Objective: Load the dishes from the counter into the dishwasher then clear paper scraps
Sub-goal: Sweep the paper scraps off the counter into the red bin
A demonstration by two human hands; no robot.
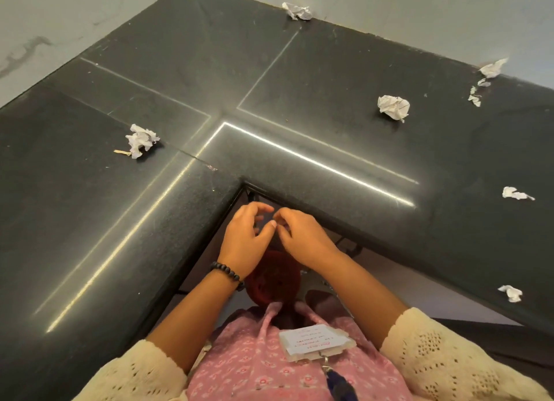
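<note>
Several crumpled white paper scraps lie on the dark L-shaped counter (299, 80): one at the left (141, 140), one at the back edge (298, 11), one at centre right (393, 107), small bits at the far right corner (491, 69), and two near the right edge (516, 193) (511, 292). My left hand (244, 239) and my right hand (302, 236) hover close together below the counter's inner corner, fingers loosely curled, holding nothing. No dishes are in view.
A pale wall (60, 17) backs the counter on both far sides. A dark red round object (272, 278) sits below my hands on the floor side. A badge (314, 339) hangs on my chest.
</note>
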